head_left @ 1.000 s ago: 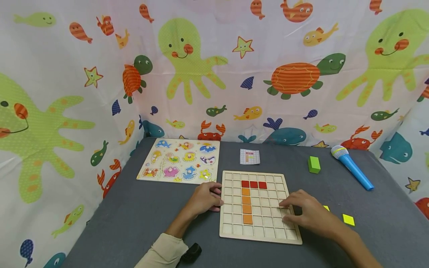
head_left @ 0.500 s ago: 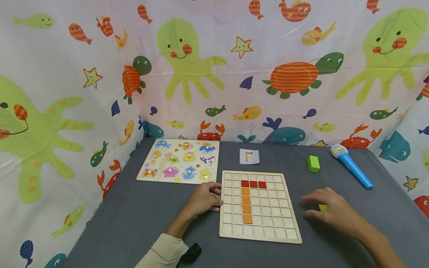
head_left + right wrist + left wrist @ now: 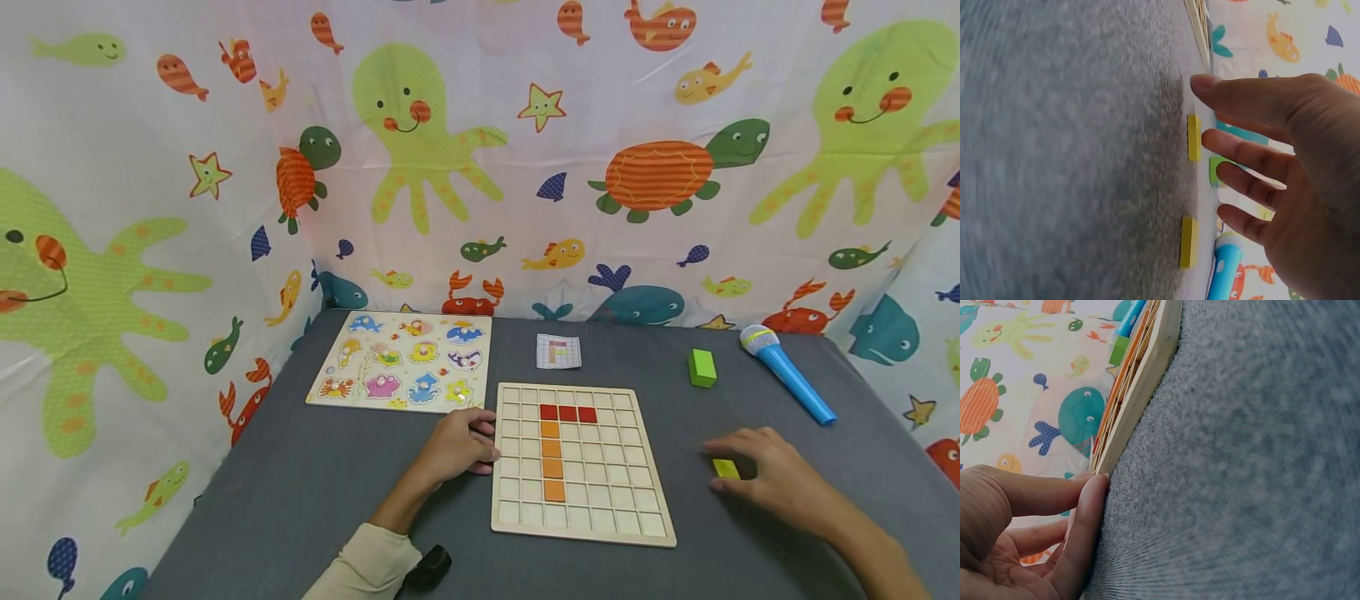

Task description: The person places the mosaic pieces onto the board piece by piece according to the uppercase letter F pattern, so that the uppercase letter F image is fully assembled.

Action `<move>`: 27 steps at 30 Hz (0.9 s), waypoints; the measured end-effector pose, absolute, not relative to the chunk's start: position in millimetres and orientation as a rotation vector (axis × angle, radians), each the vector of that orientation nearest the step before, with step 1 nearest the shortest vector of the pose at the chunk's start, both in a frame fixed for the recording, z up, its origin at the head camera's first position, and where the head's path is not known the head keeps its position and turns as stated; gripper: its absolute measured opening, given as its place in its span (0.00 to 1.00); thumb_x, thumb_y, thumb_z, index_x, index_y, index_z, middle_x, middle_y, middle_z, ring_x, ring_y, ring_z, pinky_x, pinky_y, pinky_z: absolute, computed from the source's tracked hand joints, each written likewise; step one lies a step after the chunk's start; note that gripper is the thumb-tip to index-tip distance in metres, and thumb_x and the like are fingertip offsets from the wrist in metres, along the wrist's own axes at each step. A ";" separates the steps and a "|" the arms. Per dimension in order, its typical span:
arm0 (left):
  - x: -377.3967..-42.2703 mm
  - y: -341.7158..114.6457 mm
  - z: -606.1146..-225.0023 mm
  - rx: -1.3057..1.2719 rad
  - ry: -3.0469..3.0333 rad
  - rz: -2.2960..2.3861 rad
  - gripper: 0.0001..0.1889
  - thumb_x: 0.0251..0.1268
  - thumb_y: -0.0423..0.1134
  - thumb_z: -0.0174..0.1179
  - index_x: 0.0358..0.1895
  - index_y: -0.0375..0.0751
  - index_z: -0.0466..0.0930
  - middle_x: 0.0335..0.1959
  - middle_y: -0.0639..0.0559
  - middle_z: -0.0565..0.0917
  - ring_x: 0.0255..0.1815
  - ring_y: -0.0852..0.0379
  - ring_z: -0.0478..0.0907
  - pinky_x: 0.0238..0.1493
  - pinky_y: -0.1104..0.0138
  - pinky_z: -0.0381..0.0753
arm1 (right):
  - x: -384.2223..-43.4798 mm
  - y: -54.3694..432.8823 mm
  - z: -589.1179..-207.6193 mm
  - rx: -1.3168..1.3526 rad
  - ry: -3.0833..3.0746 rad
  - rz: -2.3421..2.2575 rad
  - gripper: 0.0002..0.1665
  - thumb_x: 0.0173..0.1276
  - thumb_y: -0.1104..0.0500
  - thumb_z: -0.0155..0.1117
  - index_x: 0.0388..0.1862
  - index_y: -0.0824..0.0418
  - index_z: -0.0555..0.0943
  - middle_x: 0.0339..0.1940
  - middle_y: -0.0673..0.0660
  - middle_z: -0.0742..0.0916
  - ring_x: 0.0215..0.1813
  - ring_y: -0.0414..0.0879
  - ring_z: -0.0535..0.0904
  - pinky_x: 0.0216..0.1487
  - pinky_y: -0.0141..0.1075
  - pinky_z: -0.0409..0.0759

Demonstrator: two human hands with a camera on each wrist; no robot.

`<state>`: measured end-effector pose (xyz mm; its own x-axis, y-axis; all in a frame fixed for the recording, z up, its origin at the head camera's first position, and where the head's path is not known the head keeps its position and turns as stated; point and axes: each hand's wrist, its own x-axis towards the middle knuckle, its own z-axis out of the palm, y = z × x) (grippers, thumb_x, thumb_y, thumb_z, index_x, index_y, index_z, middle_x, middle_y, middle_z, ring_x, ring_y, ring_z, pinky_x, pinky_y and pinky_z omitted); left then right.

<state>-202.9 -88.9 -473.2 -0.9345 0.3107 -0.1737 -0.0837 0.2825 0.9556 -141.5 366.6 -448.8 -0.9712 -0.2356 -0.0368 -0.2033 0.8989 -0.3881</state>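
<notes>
My left hand (image 3: 456,446) touches the left edge of a wooden grid board (image 3: 611,462) with thumb and fingertips; the left wrist view shows the fingertips (image 3: 1096,487) against its side. Three red squares (image 3: 567,413) form a row in the board, with a column of several orange squares (image 3: 552,447) below their left end. Right of the board, my right hand (image 3: 772,475) hovers with thumb and fingers spread around a yellow square tile (image 3: 726,468), apart from it in the right wrist view. A second yellow tile (image 3: 1189,242) shows there too; the hand hides it in the head view.
A small grid card (image 3: 558,351) lies behind the board. At the back left is a sea-animal peg puzzle (image 3: 397,360). A green block (image 3: 702,368) and a blue toy microphone (image 3: 791,379) lie at the back right. A patterned curtain (image 3: 480,150) encloses the grey table (image 3: 285,492).
My right hand has moved right, off the board's right edge, to the nearer yellow tile, and now covers the other one. The left hand and the board have stayed in place.
</notes>
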 end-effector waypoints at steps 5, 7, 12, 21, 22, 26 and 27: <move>-202.8 -88.4 -473.2 0.209 2.229 1.698 0.31 0.61 0.23 0.71 0.69 0.28 0.76 0.50 0.41 0.80 0.41 0.55 0.85 0.34 0.61 0.94 | -140.6 375.6 -449.9 -0.336 2.997 -0.553 0.27 0.60 0.48 0.82 0.56 0.57 0.89 0.55 0.60 0.88 0.58 0.63 0.76 0.53 0.68 0.76; -202.9 -88.4 -473.1 0.211 2.228 1.701 0.31 0.61 0.23 0.71 0.69 0.28 0.76 0.50 0.40 0.80 0.41 0.55 0.85 0.34 0.61 0.94 | -139.7 378.0 -450.4 -0.329 2.999 -0.544 0.25 0.61 0.49 0.82 0.55 0.57 0.89 0.54 0.60 0.88 0.57 0.63 0.77 0.53 0.68 0.76; -203.3 -88.2 -473.3 0.204 2.228 1.698 0.31 0.61 0.24 0.71 0.69 0.28 0.76 0.50 0.41 0.81 0.40 0.55 0.85 0.35 0.61 0.94 | -139.1 380.9 -449.9 -0.295 2.990 -0.512 0.22 0.63 0.50 0.81 0.54 0.57 0.89 0.51 0.57 0.88 0.55 0.61 0.77 0.51 0.66 0.76; -203.0 -88.8 -473.3 0.199 2.233 1.688 0.31 0.61 0.24 0.72 0.69 0.29 0.76 0.50 0.41 0.81 0.41 0.55 0.85 0.35 0.61 0.94 | -140.3 381.7 -449.3 -0.294 3.003 -0.431 0.16 0.65 0.54 0.79 0.50 0.55 0.91 0.47 0.51 0.88 0.52 0.56 0.77 0.45 0.54 0.74; -203.0 -88.7 -473.3 0.200 2.234 1.687 0.31 0.61 0.24 0.71 0.69 0.29 0.76 0.50 0.41 0.81 0.41 0.55 0.85 0.35 0.61 0.94 | -140.2 381.7 -449.5 -0.293 3.004 -0.427 0.16 0.65 0.54 0.79 0.50 0.55 0.91 0.47 0.51 0.88 0.51 0.55 0.77 0.45 0.52 0.73; -202.9 -88.7 -472.5 0.201 2.232 1.691 0.31 0.61 0.24 0.71 0.69 0.29 0.76 0.50 0.41 0.81 0.41 0.55 0.85 0.34 0.61 0.94 | -139.8 381.2 -449.7 -0.297 3.009 -0.427 0.16 0.65 0.54 0.79 0.50 0.56 0.91 0.45 0.49 0.87 0.51 0.54 0.76 0.44 0.50 0.72; -203.0 -88.7 -472.4 0.201 2.233 1.691 0.31 0.61 0.24 0.71 0.69 0.29 0.76 0.50 0.41 0.81 0.40 0.55 0.85 0.34 0.61 0.94 | -140.0 381.1 -449.8 -0.297 3.009 -0.430 0.16 0.65 0.54 0.79 0.50 0.56 0.91 0.45 0.49 0.87 0.51 0.54 0.76 0.45 0.50 0.72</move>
